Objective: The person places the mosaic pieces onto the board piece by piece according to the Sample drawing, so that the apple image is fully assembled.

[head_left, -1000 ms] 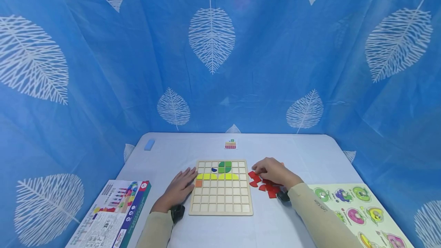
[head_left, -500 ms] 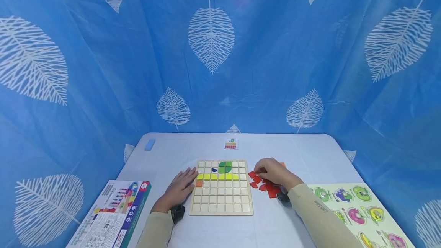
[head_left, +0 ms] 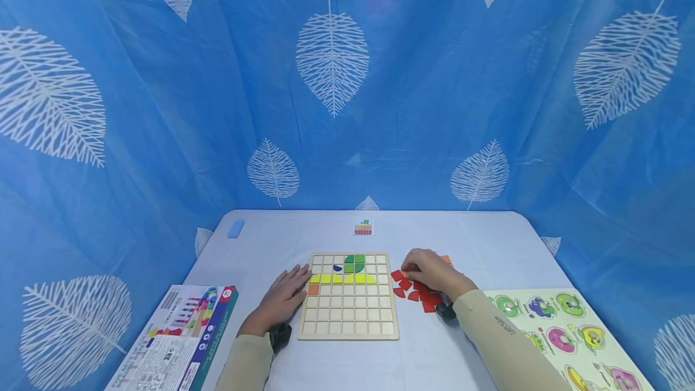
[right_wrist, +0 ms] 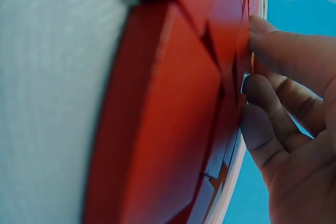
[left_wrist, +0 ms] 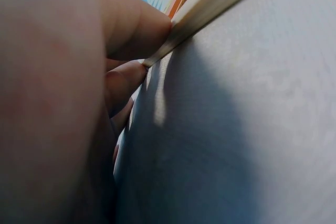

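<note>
A wooden grid board (head_left: 348, 321) lies in the middle of the white table. On it sit green pieces (head_left: 355, 263), a row of yellow pieces (head_left: 355, 279), a dark blue half-round piece (head_left: 338, 268) and one orange square (head_left: 313, 289). My left hand (head_left: 282, 295) lies flat beside the board, fingers straight, touching its left edge; the left wrist view shows a fingertip at the wooden rim (left_wrist: 210, 6). Over the red pieces (head_left: 428, 301) right of the board, my right hand (head_left: 432, 271) pinches a small orange piece (right_wrist: 253, 64), mostly hidden by the fingers.
A picture card (head_left: 364, 227) lies behind the board, and a blue block (head_left: 236, 228) at the back left. A printed box (head_left: 174, 336) stands front left. A board with printed fruit (head_left: 564, 318) lies front right, under the right forearm. Blue curtains (head_left: 347, 77) surround the table.
My right hand has drawn slightly right and its fingertips have come together over the red pieces. The left hand and the board stay in place.
</note>
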Available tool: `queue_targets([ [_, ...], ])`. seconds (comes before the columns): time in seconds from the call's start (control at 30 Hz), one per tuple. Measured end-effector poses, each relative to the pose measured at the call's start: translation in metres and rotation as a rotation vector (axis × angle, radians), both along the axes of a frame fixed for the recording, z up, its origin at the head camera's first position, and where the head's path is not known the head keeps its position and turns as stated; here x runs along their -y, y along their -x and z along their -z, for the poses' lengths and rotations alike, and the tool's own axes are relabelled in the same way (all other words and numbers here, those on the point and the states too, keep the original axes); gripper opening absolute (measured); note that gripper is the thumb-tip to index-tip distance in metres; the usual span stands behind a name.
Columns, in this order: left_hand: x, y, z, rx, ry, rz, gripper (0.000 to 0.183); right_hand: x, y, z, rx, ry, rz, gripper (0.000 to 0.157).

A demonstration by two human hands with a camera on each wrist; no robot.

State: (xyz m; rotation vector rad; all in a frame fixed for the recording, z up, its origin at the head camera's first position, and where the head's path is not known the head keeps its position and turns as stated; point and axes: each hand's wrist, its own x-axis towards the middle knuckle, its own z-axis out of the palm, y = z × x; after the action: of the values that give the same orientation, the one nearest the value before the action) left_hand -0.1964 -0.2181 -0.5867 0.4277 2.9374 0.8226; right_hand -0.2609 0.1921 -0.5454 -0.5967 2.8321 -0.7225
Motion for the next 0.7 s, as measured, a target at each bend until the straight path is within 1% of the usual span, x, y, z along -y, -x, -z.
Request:
queue_targets([
  [0.27,-0.0004,0.0007,-0.0003,-0.004,0.009,0.008,0.056,0.0012,0.0003,-0.001,-0.012,-0.014,-0.007,0.02],
  [0.5,-0.0006,0.0007,-0.0017,0.001,0.008,0.012,0.057,0.0014,0.0008,-0.0029,-0.014,-0.01,0.014,0.022],
  [0.63,-0.0004,0.0008,-0.0001,-0.005,0.014,0.01,0.057,0.0021,0.0007,-0.004,-0.036,0.009,0.006,0.02],
  [0.7,-0.0001,0.0004,0.0003,-0.007,0.012,0.008,0.057,0.0029,0.0006,-0.0045,-0.058,0.023,-0.013,0.017],
])
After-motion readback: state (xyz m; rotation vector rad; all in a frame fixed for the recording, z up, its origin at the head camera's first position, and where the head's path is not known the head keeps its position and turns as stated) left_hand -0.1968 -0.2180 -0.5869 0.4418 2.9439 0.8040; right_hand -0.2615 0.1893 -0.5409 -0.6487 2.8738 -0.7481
